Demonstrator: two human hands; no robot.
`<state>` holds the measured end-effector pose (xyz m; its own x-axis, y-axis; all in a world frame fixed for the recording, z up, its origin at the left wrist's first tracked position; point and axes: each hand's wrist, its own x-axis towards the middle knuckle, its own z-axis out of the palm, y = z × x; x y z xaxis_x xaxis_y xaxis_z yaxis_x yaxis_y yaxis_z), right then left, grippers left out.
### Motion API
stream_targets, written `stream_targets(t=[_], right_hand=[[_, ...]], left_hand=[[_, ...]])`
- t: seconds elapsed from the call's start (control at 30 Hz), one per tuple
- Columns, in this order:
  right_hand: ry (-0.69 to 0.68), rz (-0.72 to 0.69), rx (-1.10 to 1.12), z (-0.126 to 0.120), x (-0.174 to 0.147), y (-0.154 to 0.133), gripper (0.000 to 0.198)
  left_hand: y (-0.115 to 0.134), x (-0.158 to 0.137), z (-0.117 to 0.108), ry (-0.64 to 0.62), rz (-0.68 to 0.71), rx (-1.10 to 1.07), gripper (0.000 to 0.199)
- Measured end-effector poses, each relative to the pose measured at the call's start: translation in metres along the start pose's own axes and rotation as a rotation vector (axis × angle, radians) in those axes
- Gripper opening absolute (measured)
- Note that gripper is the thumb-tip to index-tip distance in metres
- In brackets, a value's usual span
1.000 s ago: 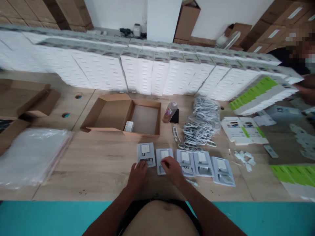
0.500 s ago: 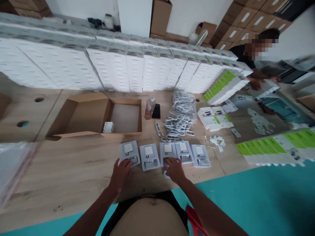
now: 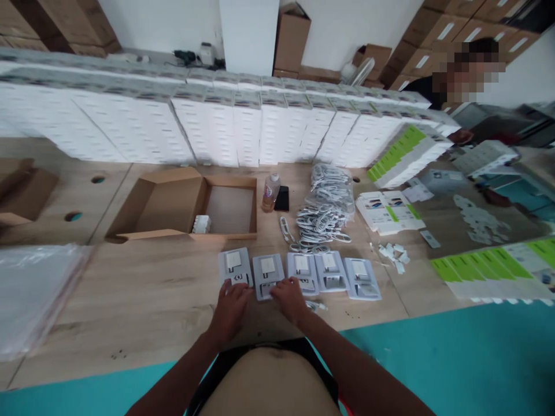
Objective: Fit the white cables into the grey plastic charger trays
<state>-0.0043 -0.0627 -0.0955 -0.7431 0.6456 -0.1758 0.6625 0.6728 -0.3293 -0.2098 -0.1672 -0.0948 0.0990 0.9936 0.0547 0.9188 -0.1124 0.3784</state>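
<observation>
Several pale grey inserts with cut-outs lie in a row before me, each with a white block in its upper part. My left hand (image 3: 232,306) is at the lower edge of the leftmost insert (image 3: 229,267), fingers apart and reaching over its printed lower part. At the second insert (image 3: 263,267), my right hand (image 3: 289,297) has its fingers bunched on the lower right corner; what they pinch, if anything, is hidden. The third insert (image 3: 299,266) shows a black printed mark. Beside my right hand, a white cable (image 3: 316,305) lies on the table.
Behind the inserts are a pile of white cables (image 3: 318,222), a bottle (image 3: 270,193), a phone (image 3: 282,199) and an open cardboard box (image 3: 165,202). Stacked white boxes (image 3: 212,130) wall off the back. A co-worker (image 3: 433,89) is at the far right.
My right hand has moved left from the third insert to the second. The third insert's lower part now shows a printed mark. My left hand stays by the leftmost insert; the view has shifted.
</observation>
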Motion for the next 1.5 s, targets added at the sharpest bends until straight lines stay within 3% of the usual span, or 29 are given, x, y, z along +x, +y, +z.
stream_targets(t=[0.2,0.37,0.53,0.7,0.87,1.03,1.2,1.3,1.5], right_hand=[[-0.016,0.022,0.012,-0.002,0.015,0.006,0.019],[-0.089,-0.025,0.003,-0.003,0.011,0.015,0.015],[-0.062,0.021,-0.086,0.008,0.022,0.012,0.019],[0.022,0.032,-0.084,0.014,0.026,0.008,0.018],[0.196,0.031,-0.04,0.016,0.008,0.014,0.015],[0.081,-0.114,-0.016,0.015,-0.004,0.006,0.027],[0.071,-0.02,0.132,-0.002,-0.012,-0.005,0.034],[0.114,0.038,0.23,-0.016,-0.037,0.004,0.032],[0.228,0.406,0.247,-0.015,-0.096,0.051,0.024]], left_hand=[[0.027,0.015,0.015,-0.088,0.201,-0.072,0.034],[0.025,0.019,0.009,-0.075,0.15,-0.111,0.02],[0.026,0.023,0.017,-0.167,0.196,-0.139,0.03],[0.032,0.036,0.038,-0.25,0.084,-0.043,0.047],[0.037,0.042,0.04,-0.313,0.026,0.047,0.046],[0.033,0.043,0.042,-0.336,0.046,0.05,0.042],[0.031,0.045,0.045,-0.327,0.081,0.05,0.043],[0.032,0.044,0.044,-0.319,0.072,0.083,0.048],[0.034,0.043,0.037,-0.313,0.087,0.088,0.048]])
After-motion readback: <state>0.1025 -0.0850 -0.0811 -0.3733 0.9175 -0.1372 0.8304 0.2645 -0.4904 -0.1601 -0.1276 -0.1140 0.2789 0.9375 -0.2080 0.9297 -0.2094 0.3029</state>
